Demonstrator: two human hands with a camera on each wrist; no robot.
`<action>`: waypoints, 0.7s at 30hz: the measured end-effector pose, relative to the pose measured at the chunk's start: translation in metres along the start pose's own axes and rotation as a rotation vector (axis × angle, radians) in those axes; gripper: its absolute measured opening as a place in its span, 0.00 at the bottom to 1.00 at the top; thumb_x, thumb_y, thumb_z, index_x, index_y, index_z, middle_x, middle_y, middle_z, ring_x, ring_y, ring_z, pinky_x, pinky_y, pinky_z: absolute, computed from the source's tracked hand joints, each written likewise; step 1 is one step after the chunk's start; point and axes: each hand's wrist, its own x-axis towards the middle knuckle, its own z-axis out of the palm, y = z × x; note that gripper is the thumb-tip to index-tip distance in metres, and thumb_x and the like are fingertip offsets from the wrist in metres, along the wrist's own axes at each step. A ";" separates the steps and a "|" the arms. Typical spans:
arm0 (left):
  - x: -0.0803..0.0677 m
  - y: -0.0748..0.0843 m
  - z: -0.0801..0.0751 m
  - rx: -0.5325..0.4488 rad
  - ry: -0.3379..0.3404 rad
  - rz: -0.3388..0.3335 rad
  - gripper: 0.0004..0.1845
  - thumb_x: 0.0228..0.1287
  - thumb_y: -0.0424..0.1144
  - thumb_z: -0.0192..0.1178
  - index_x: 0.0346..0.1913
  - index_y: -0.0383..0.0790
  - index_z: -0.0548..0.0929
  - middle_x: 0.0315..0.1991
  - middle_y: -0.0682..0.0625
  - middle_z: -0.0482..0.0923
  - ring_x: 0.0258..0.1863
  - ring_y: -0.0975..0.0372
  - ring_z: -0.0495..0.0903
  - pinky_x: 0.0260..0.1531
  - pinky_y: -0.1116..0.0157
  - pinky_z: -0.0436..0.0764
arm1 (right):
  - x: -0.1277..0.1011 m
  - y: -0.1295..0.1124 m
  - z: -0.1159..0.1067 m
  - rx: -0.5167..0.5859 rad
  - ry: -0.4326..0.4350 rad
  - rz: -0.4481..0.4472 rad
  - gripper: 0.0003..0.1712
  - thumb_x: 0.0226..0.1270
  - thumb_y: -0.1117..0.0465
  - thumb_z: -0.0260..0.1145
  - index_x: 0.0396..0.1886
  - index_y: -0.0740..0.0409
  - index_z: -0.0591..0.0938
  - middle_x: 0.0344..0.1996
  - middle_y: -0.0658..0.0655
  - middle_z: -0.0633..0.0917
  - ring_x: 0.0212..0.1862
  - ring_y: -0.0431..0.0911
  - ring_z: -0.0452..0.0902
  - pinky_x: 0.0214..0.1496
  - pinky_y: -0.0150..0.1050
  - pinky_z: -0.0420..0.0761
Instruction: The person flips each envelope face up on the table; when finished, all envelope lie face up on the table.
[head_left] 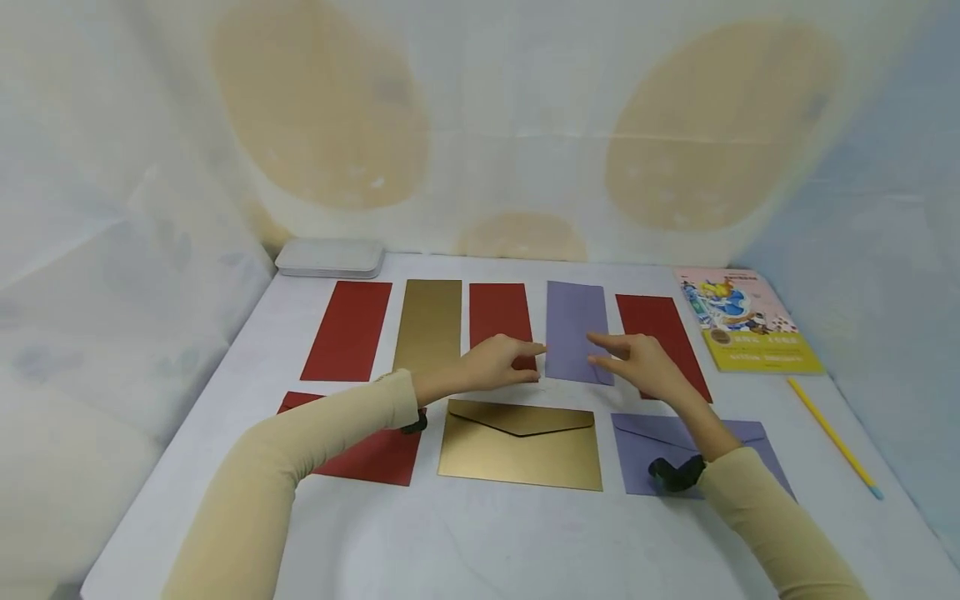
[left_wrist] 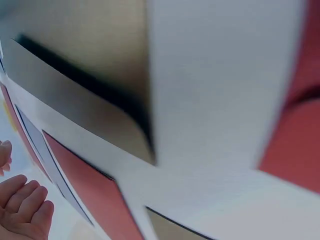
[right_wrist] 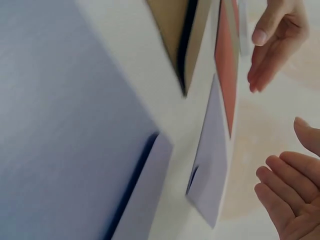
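Observation:
My left hand (head_left: 498,363) hovers near the lower part of the middle red envelope (head_left: 498,312), thumb and fingers spread apart with nothing between them. Facing it, my right hand (head_left: 647,365) is held with a similar gap, between the upright purple envelope (head_left: 576,321) and the right-hand red envelope (head_left: 660,333). In the right wrist view both palms appear lifted off the table. Below the hands lie a gold envelope (head_left: 521,450) with a pointed flap, a purple envelope (head_left: 637,467) partly under my right wrist, and a red envelope (head_left: 375,458) partly covered by my left forearm.
In the back row a gold envelope (head_left: 429,321) and another red envelope (head_left: 348,329) lie at the left. A white case (head_left: 330,258) sits at the back left corner. At the right are a colourful book (head_left: 738,321) and a yellow pencil (head_left: 836,437).

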 end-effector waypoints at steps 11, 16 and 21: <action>-0.029 -0.021 -0.002 -0.024 0.040 -0.058 0.30 0.63 0.43 0.66 0.64 0.32 0.74 0.62 0.43 0.74 0.61 0.58 0.73 0.57 0.65 0.72 | 0.022 -0.012 0.024 0.101 -0.062 0.014 0.29 0.66 0.58 0.67 0.63 0.69 0.74 0.58 0.66 0.78 0.58 0.61 0.75 0.52 0.52 0.77; -0.037 -0.027 -0.010 -0.039 0.084 -0.129 0.35 0.59 0.44 0.69 0.65 0.29 0.71 0.64 0.40 0.71 0.64 0.55 0.70 0.60 0.61 0.70 | 0.037 -0.022 0.035 0.098 -0.121 0.004 0.31 0.66 0.57 0.66 0.64 0.69 0.72 0.58 0.67 0.77 0.58 0.61 0.75 0.52 0.52 0.78; -0.043 -0.033 -0.012 0.018 0.064 -0.203 0.41 0.55 0.48 0.71 0.66 0.28 0.69 0.65 0.39 0.69 0.64 0.54 0.69 0.60 0.61 0.69 | 0.053 -0.032 0.041 0.080 -0.211 0.025 0.35 0.67 0.53 0.65 0.68 0.67 0.68 0.61 0.66 0.74 0.61 0.60 0.72 0.56 0.54 0.75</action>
